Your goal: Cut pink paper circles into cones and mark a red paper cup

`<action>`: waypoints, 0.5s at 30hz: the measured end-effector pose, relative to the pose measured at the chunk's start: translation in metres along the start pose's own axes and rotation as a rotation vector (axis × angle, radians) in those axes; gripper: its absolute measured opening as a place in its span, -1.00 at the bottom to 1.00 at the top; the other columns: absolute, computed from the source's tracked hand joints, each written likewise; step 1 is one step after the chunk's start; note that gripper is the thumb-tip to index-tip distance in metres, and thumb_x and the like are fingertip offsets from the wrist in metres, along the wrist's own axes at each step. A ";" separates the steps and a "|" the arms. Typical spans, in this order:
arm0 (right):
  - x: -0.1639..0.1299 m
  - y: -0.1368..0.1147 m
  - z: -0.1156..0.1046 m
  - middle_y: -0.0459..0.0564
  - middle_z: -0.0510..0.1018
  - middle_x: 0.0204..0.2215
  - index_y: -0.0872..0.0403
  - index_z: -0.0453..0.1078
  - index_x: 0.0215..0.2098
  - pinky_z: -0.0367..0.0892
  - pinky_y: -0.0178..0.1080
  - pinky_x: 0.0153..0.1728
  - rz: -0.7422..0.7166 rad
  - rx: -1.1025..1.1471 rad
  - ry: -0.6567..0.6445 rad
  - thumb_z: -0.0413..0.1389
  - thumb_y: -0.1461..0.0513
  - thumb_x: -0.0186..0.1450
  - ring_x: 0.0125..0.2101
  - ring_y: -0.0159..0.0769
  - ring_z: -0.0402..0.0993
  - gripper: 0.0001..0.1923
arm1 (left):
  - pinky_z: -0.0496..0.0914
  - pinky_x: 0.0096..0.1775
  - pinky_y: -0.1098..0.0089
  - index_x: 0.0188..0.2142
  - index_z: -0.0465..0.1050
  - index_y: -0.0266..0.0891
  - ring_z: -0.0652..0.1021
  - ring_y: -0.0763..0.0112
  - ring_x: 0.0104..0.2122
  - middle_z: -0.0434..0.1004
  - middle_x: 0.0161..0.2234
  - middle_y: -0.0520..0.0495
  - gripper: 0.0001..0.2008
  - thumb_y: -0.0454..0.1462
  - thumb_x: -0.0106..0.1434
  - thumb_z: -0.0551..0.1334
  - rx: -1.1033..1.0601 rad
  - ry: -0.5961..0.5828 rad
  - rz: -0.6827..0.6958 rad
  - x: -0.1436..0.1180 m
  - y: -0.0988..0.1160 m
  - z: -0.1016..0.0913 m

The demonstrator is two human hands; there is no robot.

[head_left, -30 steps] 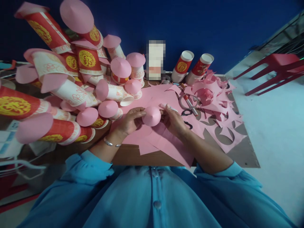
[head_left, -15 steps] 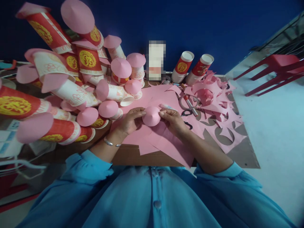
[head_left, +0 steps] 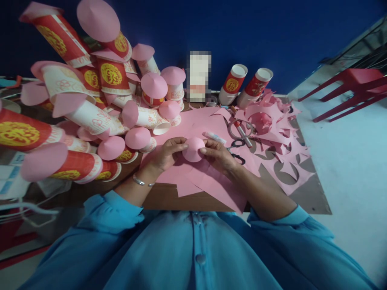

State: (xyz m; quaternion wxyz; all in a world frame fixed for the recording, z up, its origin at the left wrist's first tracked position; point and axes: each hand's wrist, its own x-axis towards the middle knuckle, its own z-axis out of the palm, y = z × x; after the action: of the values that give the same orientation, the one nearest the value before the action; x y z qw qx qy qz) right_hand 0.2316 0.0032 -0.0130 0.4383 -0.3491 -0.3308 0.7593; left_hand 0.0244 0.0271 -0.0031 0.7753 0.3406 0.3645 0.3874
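Pinched by its rim between both hands is a small pink cone [head_left: 194, 150], tip facing up, near the middle of the table [head_left: 169, 198]. Left hand [head_left: 167, 155] has thumb and fingers closed on the left edge; right hand [head_left: 219, 156] nips the right edge much the same way. How far my fingers run underneath is hard to make out, as the paper hides them. I judge it very light and thin, springy along the slope but quick to crease, so opposite sides of the rim are the place to hold, with gentle thumbs and nothing pressing on the tip. Below it lie pink sheets [head_left: 193, 187]. Just beyond my right hand is a white tube [head_left: 215, 138], with scissors [head_left: 238, 159] to the right and a marker [head_left: 242, 134] farther off. Scraps [head_left: 269, 121] heap at far right; cone-topped cups [head_left: 95, 117] crowd the left, and two cup stacks [head_left: 232, 84] stand far back
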 end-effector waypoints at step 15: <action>0.001 0.001 0.002 -0.16 0.58 -0.56 0.02 0.61 -0.41 0.49 -0.24 -0.21 0.025 -0.018 0.038 0.60 0.08 -0.08 -0.39 -0.31 0.53 -0.62 | 0.37 -0.33 0.47 -0.37 0.63 -0.26 0.52 0.48 -0.42 0.63 -0.42 0.01 -0.64 -0.14 -0.07 0.63 0.025 0.001 0.020 0.000 -0.003 -0.003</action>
State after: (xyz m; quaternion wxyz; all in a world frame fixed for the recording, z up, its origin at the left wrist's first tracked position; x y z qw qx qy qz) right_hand 0.2294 0.0032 -0.0134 0.4320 -0.3714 -0.3250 0.7549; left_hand 0.0228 0.0259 -0.0072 0.7670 0.3535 0.3661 0.3907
